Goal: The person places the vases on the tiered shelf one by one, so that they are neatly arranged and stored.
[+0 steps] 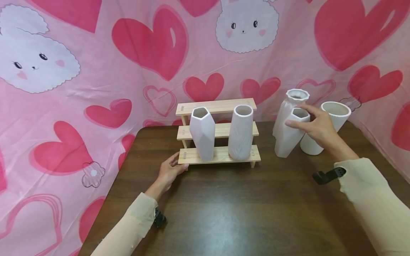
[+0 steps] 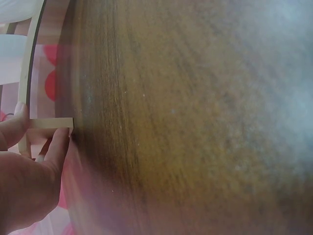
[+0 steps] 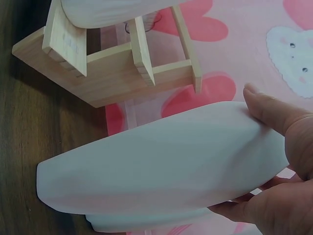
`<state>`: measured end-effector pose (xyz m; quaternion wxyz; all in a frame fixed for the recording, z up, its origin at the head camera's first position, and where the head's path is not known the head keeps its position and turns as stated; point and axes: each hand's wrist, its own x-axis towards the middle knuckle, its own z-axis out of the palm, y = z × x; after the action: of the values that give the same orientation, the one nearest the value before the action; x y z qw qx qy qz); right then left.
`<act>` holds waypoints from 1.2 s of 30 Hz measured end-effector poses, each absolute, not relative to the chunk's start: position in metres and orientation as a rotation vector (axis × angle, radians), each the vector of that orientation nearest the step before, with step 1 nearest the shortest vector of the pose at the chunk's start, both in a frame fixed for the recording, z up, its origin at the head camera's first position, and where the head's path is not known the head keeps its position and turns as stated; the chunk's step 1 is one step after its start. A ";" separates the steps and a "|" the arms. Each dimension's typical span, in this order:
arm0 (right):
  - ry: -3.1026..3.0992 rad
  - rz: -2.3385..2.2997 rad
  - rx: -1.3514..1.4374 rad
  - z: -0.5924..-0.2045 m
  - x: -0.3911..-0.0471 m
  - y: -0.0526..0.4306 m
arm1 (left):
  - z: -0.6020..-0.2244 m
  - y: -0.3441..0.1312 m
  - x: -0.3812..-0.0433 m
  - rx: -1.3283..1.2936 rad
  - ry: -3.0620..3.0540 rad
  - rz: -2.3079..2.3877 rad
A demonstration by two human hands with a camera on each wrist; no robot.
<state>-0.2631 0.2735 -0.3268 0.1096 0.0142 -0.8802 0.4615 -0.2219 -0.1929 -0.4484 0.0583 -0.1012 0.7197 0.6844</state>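
My right hand (image 1: 320,124) grips a white faceted vase (image 1: 289,137) near its mouth, thumb on one side and fingers on the other. In the right wrist view this vase (image 3: 156,161) fills the middle. Close behind it stands a white vase with a scalloped rim (image 1: 282,106), partly hidden. At the left front corner of a three-tier wooden stand (image 1: 217,156), my left hand (image 1: 169,171) pinches the lowest board and its leg. The left wrist view shows the thumb on the board and a finger against the leg (image 2: 51,123).
On the stand's lowest step are a faceted white vase (image 1: 203,135) and a rounded, textured white vase (image 1: 241,133). A wide-mouthed white vase (image 1: 312,144) stands behind my right hand. Everything is on a dark wooden table (image 1: 224,206), before a pink heart-patterned cloth (image 1: 128,71).
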 end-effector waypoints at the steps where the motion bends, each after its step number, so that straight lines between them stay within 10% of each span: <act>1: -2.596 1.345 0.035 -0.326 -0.263 0.273 | -0.448 -0.193 -0.222 -0.306 2.180 2.075; 36: -2.464 1.509 0.056 -0.250 -0.258 0.254 | -0.448 -0.194 -0.223 -0.317 2.188 2.041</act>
<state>-0.2585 0.2539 -0.2499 0.1258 0.0192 -0.8459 0.5180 -0.2234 -0.1936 -0.4476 0.0662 -0.1052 0.7256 0.6768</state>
